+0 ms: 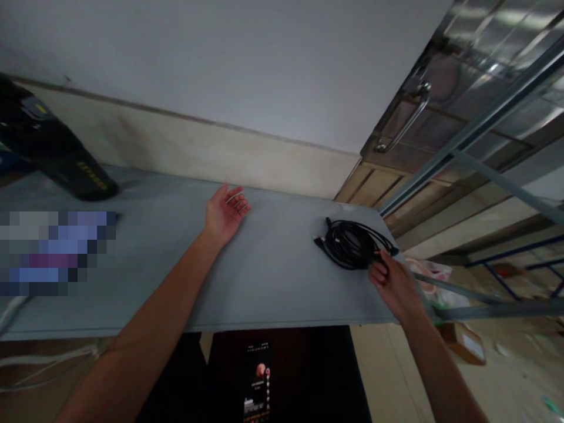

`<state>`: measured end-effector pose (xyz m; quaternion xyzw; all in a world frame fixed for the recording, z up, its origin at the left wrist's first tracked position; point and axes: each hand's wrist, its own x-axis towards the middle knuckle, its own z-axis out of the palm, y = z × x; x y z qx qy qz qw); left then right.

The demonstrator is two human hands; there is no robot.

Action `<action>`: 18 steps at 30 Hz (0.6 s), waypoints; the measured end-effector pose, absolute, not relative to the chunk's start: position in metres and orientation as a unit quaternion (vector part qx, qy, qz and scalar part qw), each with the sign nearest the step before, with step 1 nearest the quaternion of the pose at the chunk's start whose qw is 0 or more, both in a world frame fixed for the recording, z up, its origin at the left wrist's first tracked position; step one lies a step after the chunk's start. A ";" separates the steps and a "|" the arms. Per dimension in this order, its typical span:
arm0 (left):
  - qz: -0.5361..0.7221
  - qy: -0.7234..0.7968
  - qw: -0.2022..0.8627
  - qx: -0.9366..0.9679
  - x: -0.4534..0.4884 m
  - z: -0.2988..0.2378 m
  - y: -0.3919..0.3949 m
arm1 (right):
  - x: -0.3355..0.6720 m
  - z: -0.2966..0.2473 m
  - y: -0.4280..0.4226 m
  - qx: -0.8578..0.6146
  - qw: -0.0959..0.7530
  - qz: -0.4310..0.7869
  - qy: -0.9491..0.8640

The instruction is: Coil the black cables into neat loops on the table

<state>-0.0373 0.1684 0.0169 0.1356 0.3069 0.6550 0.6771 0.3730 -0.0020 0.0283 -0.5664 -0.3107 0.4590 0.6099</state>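
A coil of black cable [352,242] lies near the right end of a grey table [273,276]. My right hand [393,283] rests at the coil's near right edge, fingers curled onto the cable. Far to the left, at the table's middle, my left hand [225,212] hovers palm up with its fingers loosely spread, and nothing is in it.
A black bag or case [53,150] lies at the table's far left, with a blurred patch in front of it. A phone with a lit screen [258,382] sits below the table's near edge. A metal door with a handle [408,117] and metal rails [484,123] stand to the right.
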 end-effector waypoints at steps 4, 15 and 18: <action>0.657 0.311 0.672 0.140 -0.037 0.018 0.169 | 0.384 0.025 -0.004 -0.635 0.496 0.476 -0.352; 0.653 0.316 0.670 0.154 -0.033 0.012 0.173 | 0.413 0.017 -0.013 -0.729 0.296 -0.068 -0.614; 0.650 0.311 0.674 0.163 -0.033 0.011 0.173 | 0.384 -0.001 -0.003 -0.637 0.238 -0.097 -0.727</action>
